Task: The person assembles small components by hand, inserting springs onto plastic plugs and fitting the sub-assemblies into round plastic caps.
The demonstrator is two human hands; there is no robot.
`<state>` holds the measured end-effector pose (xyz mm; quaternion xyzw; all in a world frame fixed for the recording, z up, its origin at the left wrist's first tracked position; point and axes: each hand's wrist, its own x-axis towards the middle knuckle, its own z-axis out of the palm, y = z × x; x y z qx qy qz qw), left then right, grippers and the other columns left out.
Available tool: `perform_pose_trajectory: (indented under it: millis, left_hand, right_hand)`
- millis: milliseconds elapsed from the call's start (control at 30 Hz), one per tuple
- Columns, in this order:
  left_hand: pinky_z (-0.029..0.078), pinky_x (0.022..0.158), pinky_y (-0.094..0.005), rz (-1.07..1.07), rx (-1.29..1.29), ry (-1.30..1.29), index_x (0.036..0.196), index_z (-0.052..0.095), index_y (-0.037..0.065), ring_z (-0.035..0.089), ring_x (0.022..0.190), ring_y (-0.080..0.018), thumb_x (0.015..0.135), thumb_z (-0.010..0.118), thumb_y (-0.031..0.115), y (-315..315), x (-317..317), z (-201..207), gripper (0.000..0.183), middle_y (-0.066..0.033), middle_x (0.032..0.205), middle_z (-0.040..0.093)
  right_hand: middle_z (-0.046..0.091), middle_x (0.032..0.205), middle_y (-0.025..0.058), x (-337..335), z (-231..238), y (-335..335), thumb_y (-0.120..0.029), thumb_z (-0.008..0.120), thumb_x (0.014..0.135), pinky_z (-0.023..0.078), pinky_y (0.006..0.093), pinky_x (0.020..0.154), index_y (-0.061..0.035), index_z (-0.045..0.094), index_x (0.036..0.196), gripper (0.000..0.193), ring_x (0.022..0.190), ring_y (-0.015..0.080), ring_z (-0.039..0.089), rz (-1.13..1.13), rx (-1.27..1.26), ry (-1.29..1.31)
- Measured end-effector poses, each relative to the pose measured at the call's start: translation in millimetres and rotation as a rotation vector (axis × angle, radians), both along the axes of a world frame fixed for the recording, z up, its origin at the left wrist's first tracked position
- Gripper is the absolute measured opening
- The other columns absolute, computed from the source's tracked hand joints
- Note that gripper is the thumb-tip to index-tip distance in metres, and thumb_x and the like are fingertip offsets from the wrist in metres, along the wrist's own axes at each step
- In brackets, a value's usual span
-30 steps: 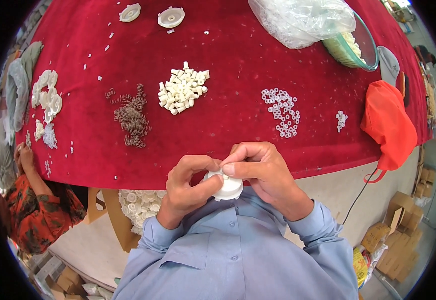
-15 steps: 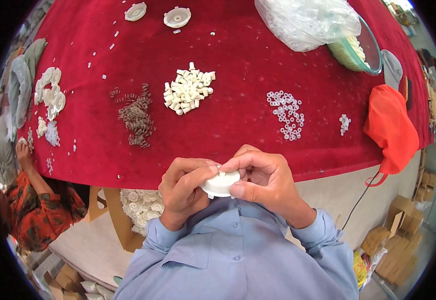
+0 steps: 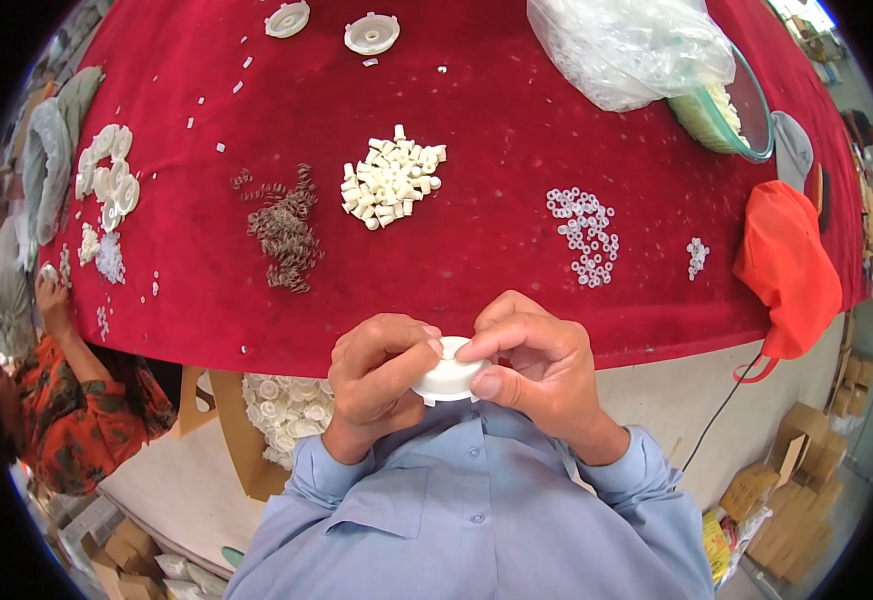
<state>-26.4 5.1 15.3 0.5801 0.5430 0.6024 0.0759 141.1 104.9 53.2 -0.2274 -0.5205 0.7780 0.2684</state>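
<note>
Close to my body, at the table's front edge, I hold a round white plastic cap with small tabs on its rim (image 3: 447, 383). My left hand (image 3: 382, 375) is closed on its left side, thumb and fingertips near the top. My right hand (image 3: 540, 372) grips the right side, thumb low on the wall and a forefinger on the top by the centre. Whatever lies under that fingertip is hidden. Beyond my hands lie a pile of cream plastic plugs (image 3: 392, 182), a tangle of small coil springs (image 3: 285, 238) and scattered translucent rings (image 3: 585, 236).
A clear plastic bag (image 3: 637, 50) leans on a glass bowl (image 3: 757, 140) at the far right, with a red cloth bag (image 3: 785, 265) nearer. Two round caps (image 3: 372, 34) lie at the back. A co-worker's hand (image 3: 54, 300) works at left; a cardboard box (image 3: 242, 440) holds white parts.
My right forefinger has shifted over the cap's top, and the small central knob seen before is now covered. The whole view has moved slightly.
</note>
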Motion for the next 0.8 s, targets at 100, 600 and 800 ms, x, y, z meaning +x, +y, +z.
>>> perform_pose_trajectory:
  millis: [100, 600, 800]
  left_hand:
    - [0.059, 0.062, -0.0353, -0.002, -0.006, 0.008, 0.098, 0.07, 0.002, 0.071, 0.078, -0.0273, 0.063, 0.075, -0.005, -1.4, -0.5, -0.3, 0.036, -0.0124, 0.094, 0.066]
    - [0.062, 0.074, -0.0414, -0.125, 0.019, 0.063, 0.112, 0.057, 0.003, 0.072, 0.087, -0.0336, 0.076, 0.079, -0.003, -0.4, -4.7, 13.4, 0.042, -0.0177, 0.111, 0.072]
    - [0.059, 0.07, -0.041, -0.091, -0.117, -0.012, 0.115, 0.06, 0.003, 0.072, 0.085, -0.0338, 0.076, 0.074, -0.009, -26.2, -1.6, 11.7, 0.043, -0.0166, 0.104, 0.073]
  right_hand:
    - [0.06, 0.098, 0.007, 2.0, 1.3, -0.3, -0.013, 0.086, 0.086, 0.046, 0.0262, 0.077, -0.0002, 0.077, 0.105, 0.025, 0.089, 0.0137, 0.056, 0.014, 0.051, -0.049]
    - [0.057, 0.108, 0.0079, -5.0, -7.4, -13.8, -0.007, 0.083, 0.09, 0.05, 0.0246, 0.08, 0.0005, 0.064, 0.11, 0.029, 0.095, 0.0108, 0.057, -0.039, 0.065, 0.118]
    - [0.061, 0.1, 0.0071, -9.2, 1.4, -20.3, -0.005, 0.08, 0.092, 0.05, 0.0249, 0.069, 0.0002, 0.066, 0.105, 0.02, 0.078, 0.0091, 0.059, 0.05, -0.177, -0.025]
